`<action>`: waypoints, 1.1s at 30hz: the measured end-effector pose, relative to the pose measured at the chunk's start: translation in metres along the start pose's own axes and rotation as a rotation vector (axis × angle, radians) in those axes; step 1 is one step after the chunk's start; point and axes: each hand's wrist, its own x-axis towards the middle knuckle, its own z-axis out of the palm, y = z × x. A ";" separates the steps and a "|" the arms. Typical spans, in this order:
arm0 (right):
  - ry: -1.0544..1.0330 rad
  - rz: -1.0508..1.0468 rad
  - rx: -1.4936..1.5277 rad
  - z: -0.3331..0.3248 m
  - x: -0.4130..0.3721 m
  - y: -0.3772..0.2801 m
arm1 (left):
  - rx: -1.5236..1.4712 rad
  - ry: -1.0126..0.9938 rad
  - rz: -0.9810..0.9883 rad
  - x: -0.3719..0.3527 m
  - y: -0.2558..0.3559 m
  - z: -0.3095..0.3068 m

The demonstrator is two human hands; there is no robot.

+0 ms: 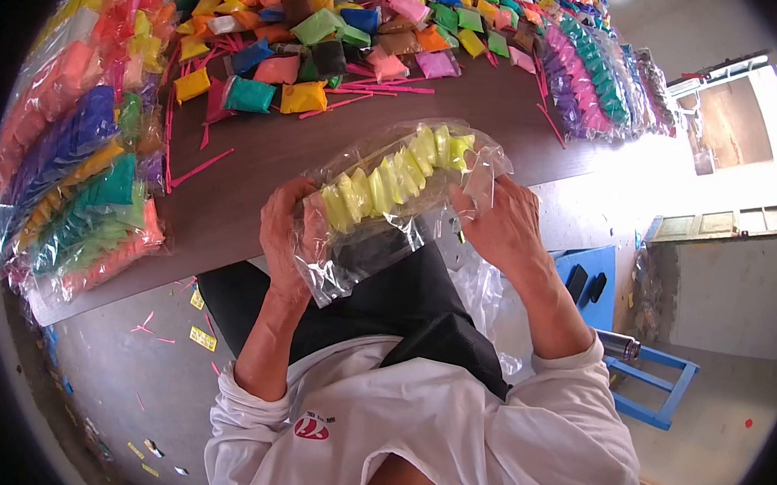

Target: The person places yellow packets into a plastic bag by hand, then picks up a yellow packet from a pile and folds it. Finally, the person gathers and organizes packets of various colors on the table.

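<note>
A clear plastic bag holds a row of small pale-yellow packets and is lifted over the near edge of the table, above my lap. My left hand grips its left end, with the fingers partly behind the film. At the right end my right hand is closed on the bag, its thumb and fingers pressed on the loose plastic. The lower part of the bag hangs crinkled and see-through between both hands.
Brown table ahead. Loose coloured packets and pink ties lie at the back. Filled bags stack at left and right. A blue stool with a metal flask stands to the right.
</note>
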 end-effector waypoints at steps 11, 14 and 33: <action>-0.113 -0.043 0.127 -0.010 0.012 0.011 | -0.047 0.015 -0.019 -0.001 -0.004 0.003; -0.072 0.046 0.303 -0.019 0.001 0.013 | -0.026 0.012 0.038 -0.001 -0.007 0.002; -0.072 -0.146 0.919 0.062 0.052 0.090 | -0.140 -0.096 -0.233 0.053 0.001 -0.021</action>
